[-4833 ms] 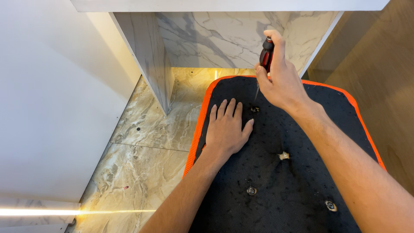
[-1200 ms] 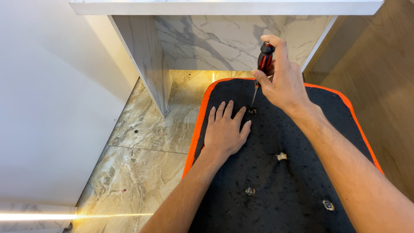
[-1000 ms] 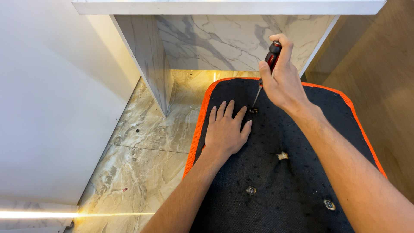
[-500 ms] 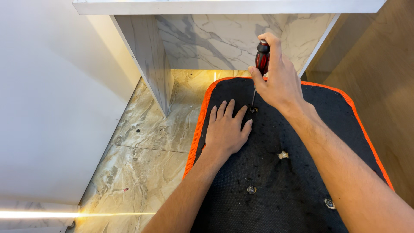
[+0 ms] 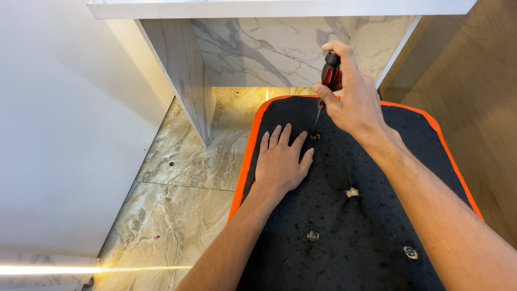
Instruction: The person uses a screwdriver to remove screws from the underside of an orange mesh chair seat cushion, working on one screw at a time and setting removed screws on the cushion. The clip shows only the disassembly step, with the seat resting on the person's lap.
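A black fabric-covered panel with an orange rim (image 5: 249, 156) lies flat on the marble floor. My left hand (image 5: 281, 161) rests flat on it, fingers spread, just left of a metal screw (image 5: 314, 137). My right hand (image 5: 353, 99) grips a red-and-black screwdriver (image 5: 329, 75) held nearly upright, its thin shaft tip set on that screw. Three more metal fittings show on the panel: a pale one (image 5: 352, 192) in the middle, one (image 5: 312, 235) lower down, and one (image 5: 410, 252) at the lower right.
A white marble-patterned desk or cabinet (image 5: 258, 48) stands just beyond the panel, with an upright side leg (image 5: 180, 70). A white wall (image 5: 59, 134) runs along the left, a wooden surface (image 5: 479, 108) along the right. The marble floor (image 5: 183, 167) carries small specks.
My right hand has turned the screwdriver back and forth on the same screw, its handle tilting slightly. My left hand has stayed flat in place.
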